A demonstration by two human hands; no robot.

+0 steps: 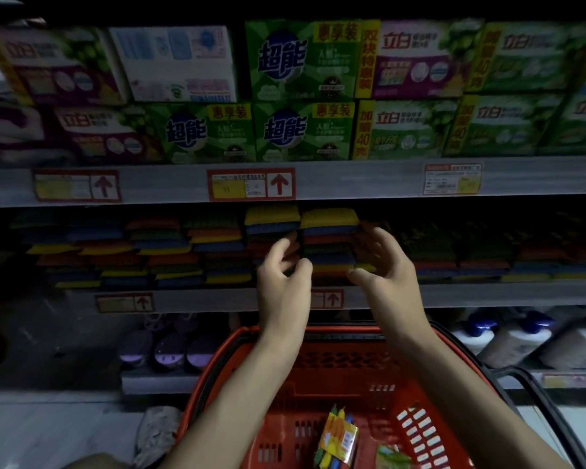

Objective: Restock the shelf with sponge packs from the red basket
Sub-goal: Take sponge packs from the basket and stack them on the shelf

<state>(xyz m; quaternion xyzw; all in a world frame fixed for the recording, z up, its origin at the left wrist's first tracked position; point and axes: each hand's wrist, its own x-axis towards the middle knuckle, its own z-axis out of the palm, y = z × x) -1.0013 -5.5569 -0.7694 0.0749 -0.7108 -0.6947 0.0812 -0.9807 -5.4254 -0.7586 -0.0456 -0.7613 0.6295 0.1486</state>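
Reaching forward over the red basket [345, 380], both bare forearms stretch to the shelf [487, 294]; the left hand [283, 270] curls fingers and thumb against the front of the sponges, though the dim light hides whether it pinches anything or only touches. The right hand [384, 262] is slack, fingers spread and gently bent, thumb low, holding nothing. Between the two hands stands a stack of sponges [329, 238], soft pillow-shaped pads layered yellow, blue, red and green, while more sponge packs [339, 434] in glossy wrap lie below the wrists in the perforated plastic basket.
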